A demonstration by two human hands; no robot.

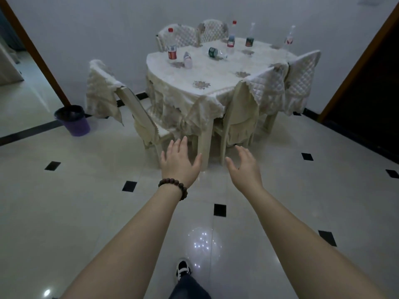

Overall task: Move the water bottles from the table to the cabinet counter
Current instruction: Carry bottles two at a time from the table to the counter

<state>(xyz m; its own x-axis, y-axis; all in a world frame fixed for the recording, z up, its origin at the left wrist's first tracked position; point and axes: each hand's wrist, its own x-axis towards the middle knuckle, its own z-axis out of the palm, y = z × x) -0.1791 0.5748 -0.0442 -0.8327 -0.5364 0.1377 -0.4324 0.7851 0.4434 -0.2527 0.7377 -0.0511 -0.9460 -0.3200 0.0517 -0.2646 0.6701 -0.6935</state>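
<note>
The clear plastic water bottles are all on the round surface with the cream lace cloth (216, 70), and that surface is straight ahead of both hands and well apart from them, across the shiny pale floor tiles with small black squares (86, 212). The left hand (179, 162), with a brown bead bracelet (172, 186) on its wrist, is open with fingers spread and holds nothing. The right hand (244, 165) is open too, and empty. The tall bottle with a red cap and red label (171, 45) stands up near the left edge, so I think the left hand is nearer to it. Just beside it a small clear bottle (187, 59) leans or lies, with its long side pointing toward the person. A bottle with a dark green label (217, 52) lies flat on its side in the middle, its long side going left to right. Three more stand up at the back: one with a red cap and blue label (231, 35), one with a dark label (250, 36), and one with a pink label (289, 37), which is more on the right hand's side. The bottles look smooth and light (maybe slippery). Soft quilted covers hang on the chairs (267, 89) around the surface, so reaching in may need care. The cabinet counter is not in view.
</note>
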